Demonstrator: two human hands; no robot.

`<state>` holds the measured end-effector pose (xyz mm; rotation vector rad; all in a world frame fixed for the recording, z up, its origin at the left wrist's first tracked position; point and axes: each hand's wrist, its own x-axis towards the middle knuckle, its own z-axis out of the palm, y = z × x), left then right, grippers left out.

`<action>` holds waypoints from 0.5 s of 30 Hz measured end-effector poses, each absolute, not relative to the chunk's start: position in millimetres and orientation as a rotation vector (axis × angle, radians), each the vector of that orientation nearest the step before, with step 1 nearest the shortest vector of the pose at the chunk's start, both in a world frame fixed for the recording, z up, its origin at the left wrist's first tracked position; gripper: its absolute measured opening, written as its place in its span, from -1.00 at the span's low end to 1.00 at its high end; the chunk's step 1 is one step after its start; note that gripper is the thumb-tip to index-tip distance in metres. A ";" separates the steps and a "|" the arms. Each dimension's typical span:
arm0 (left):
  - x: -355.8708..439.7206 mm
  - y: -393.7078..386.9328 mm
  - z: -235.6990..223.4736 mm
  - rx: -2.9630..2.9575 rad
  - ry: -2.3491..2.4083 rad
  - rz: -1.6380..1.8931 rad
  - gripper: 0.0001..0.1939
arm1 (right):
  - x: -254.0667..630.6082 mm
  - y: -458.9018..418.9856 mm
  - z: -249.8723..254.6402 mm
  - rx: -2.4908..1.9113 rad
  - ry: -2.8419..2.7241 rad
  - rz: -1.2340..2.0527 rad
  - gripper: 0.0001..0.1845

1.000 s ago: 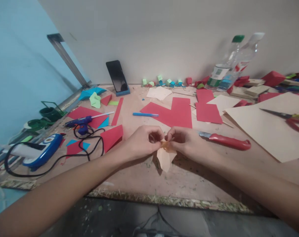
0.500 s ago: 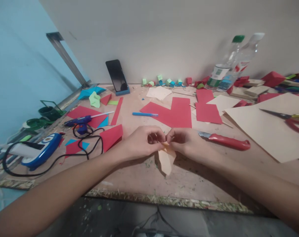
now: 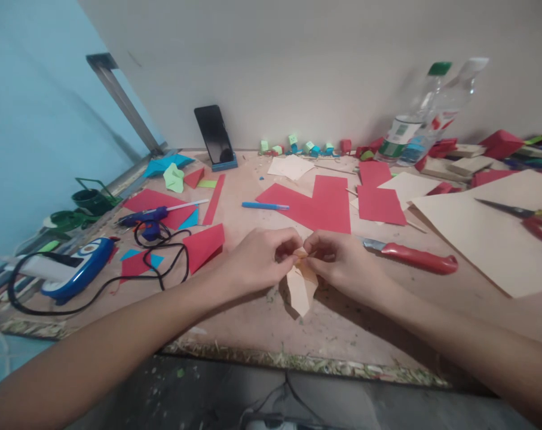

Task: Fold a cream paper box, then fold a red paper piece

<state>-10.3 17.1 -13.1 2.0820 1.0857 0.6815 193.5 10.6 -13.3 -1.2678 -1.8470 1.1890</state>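
Between my two hands is a small folded piece of cream paper (image 3: 301, 292), its pointed lower part hanging towards the front of the table. My left hand (image 3: 271, 257) pinches the paper's upper left with thumb and fingers. From the other side my right hand (image 3: 340, 260) grips the upper right, and the thumbs nearly meet at the fold. The fingers hide part of the top. Just right of my right hand lies a red-handled knife (image 3: 416, 257). Beyond my hands are a cut sheet of red paper (image 3: 328, 203) and a blue pen (image 3: 265, 206).
A blue glue gun (image 3: 149, 218) with a looping black cord lies at left, near a blue-and-white device (image 3: 80, 269). A phone (image 3: 214, 137) stands at the back. Two plastic bottles (image 3: 400, 131) are at back right. Scissors (image 3: 526, 215) rest on a large cream sheet (image 3: 490, 245).
The view has shifted slightly, so the table things sit a little further right. My fingers have moved slightly at the fold, and both hands still pinch the cream paper.
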 end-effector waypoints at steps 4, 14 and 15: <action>-10.1 16.0 -14.7 2.047 1.070 0.724 -0.84 | 193.1 8.0 -15.1 -1.303 -1.878 1.097 -0.95; -9.4 17.3 -7.1 1.990 1.090 0.656 -0.90 | 197.8 9.0 -15.3 -1.231 -2.010 1.174 -0.83; -8.7 17.2 -7.0 1.975 1.072 0.653 -0.90 | 198.2 9.5 -15.3 -1.222 -2.023 1.171 -0.82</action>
